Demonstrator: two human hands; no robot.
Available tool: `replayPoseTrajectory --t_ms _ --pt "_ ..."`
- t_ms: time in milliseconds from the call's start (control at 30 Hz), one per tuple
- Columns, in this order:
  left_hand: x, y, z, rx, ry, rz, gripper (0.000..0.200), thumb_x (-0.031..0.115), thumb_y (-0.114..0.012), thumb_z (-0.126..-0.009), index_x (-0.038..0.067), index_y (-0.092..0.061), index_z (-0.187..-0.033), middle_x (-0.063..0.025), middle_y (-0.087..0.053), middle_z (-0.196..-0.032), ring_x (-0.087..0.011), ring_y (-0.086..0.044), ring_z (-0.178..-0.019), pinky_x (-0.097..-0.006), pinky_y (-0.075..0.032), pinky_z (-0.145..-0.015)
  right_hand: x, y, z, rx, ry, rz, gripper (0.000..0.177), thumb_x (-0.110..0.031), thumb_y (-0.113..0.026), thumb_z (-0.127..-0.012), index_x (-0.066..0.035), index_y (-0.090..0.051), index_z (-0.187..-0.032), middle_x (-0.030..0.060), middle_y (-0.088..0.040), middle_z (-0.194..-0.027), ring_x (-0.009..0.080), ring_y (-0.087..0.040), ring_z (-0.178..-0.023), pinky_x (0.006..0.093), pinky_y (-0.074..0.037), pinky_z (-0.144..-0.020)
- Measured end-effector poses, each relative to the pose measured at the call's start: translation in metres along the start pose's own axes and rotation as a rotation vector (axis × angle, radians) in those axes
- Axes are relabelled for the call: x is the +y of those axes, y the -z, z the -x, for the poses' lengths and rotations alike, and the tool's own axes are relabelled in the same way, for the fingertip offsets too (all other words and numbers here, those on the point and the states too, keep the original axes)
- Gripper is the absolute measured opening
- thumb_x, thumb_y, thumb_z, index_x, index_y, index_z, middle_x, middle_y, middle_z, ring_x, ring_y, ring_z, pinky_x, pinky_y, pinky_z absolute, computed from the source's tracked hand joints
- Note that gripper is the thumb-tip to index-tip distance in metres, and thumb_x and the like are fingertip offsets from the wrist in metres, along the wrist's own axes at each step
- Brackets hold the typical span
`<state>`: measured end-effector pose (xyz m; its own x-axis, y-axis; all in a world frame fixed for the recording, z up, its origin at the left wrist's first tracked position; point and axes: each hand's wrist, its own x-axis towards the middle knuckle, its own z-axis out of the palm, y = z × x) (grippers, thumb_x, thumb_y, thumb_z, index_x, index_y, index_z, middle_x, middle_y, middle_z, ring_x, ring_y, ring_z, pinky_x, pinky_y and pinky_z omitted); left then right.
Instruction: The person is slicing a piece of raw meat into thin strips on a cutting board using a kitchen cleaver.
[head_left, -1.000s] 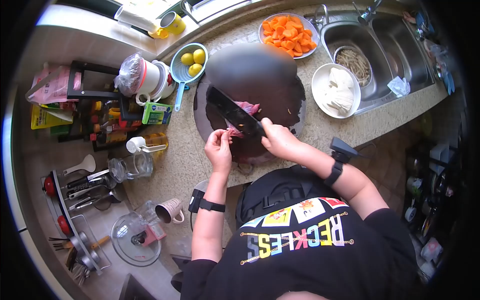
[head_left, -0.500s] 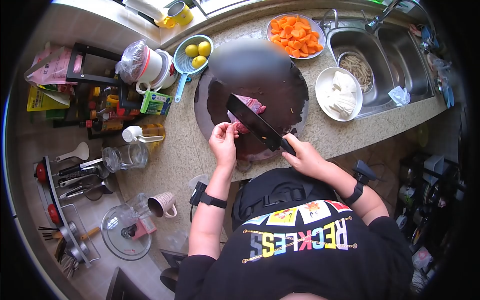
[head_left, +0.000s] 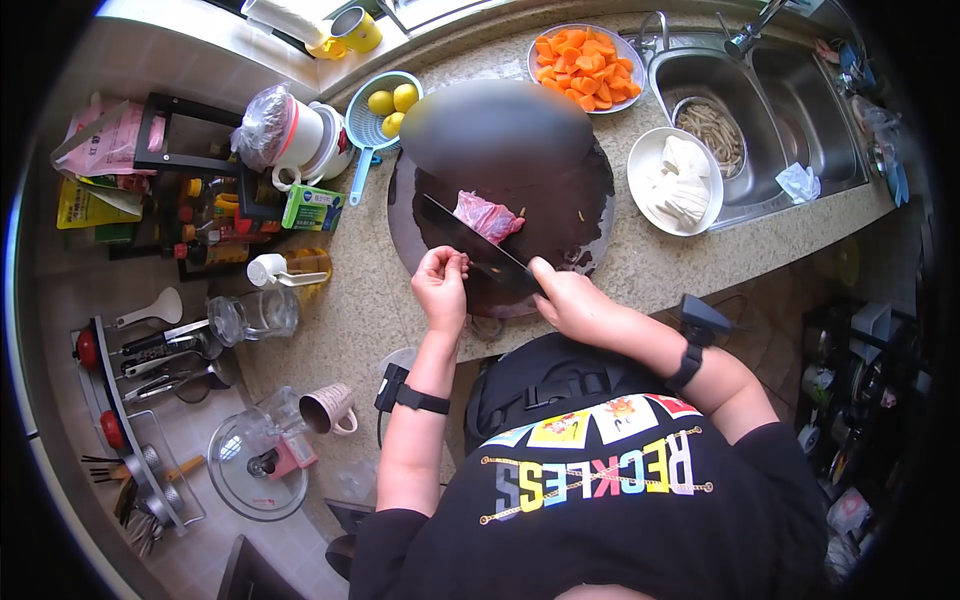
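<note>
A piece of raw red meat (head_left: 488, 216) lies near the middle of the round, dark chopping board (head_left: 565, 215), on the far side of a black-bladed cleaver (head_left: 468, 240). The cleaver's handle is wrapped by the closed right hand (head_left: 572, 300), and its blade is slanted across the board beside the meat. The left hand (head_left: 440, 285) is curled on the near side of the blade, thumb and fingertips drawn together; whether a scrap is pinched there cannot be told. The meat is judged to be fairly light, soft, floppy and slippery when wet, so it would best be gripped at its far end, clear of the edge, with fingertips tucked back. On the black T-shirt (head_left: 640, 535), "RECKLESS" can be read in multicoloured capitals, upside down in this view. Lettering on the green box (head_left: 311, 206) and the pink bag (head_left: 112, 150) is too small to be read, and no brand can be made out.
</note>
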<state>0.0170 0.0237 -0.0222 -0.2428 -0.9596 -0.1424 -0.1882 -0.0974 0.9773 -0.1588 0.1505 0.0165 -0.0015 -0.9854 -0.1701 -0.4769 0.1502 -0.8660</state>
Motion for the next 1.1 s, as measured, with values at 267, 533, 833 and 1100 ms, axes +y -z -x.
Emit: replayPoseTrajectory --t_ms 267,533,833,1100 --pt "-0.012 -0.003 0.01 0.058 0.003 0.079 0.005 0.0 -0.059 -0.09 0.002 -0.06 -0.086 -0.0021 -0.062 -0.077 -0.0078 -0.057 -0.066 -0.0199 -0.046 -0.059 -0.017 0.005 0.008 -0.014 0.004 0.135 0.022 -0.001 -0.049 -0.082 -0.001 -0.036 -0.1 0.0251 -0.059 -0.069 0.0458 -0.06 -0.069 0.053 -0.047 -0.06" --pt "-0.025 0.005 0.016 0.086 0.196 0.344 0.004 0.007 -0.062 -0.09 0.003 -0.061 -0.091 -0.0037 -0.065 -0.081 -0.0092 -0.059 -0.067 -0.0206 -0.049 -0.06 0.008 0.006 -0.005 0.065 -0.027 0.094 0.026 -0.01 -0.055 -0.086 -0.002 -0.036 -0.102 0.0264 -0.059 -0.076 0.0473 -0.059 -0.077 0.0539 -0.046 -0.064" --pt "-0.008 0.008 0.007 0.119 0.247 0.217 0.017 0.011 -0.06 -0.092 0.001 -0.06 -0.105 -0.0054 -0.062 -0.092 -0.0104 -0.061 -0.07 -0.0223 -0.051 -0.059 0.01 0.014 0.016 0.126 -0.082 -0.106 0.026 -0.009 -0.056 -0.086 -0.004 -0.039 -0.104 0.0263 -0.058 -0.077 0.0475 -0.058 -0.08 0.0508 -0.045 -0.065" --pt "0.011 -0.014 0.0 0.019 -0.296 -0.439 0.014 0.003 -0.072 -0.079 0.004 -0.066 -0.092 -0.0054 -0.058 -0.092 -0.009 -0.056 -0.065 -0.0229 -0.048 -0.058 0.02 0.011 0.028 0.189 -0.064 -0.121 0.025 -0.008 -0.058 -0.086 -0.003 -0.044 -0.105 0.0207 -0.057 -0.073 0.0409 -0.06 -0.071 0.0427 -0.044 -0.061"
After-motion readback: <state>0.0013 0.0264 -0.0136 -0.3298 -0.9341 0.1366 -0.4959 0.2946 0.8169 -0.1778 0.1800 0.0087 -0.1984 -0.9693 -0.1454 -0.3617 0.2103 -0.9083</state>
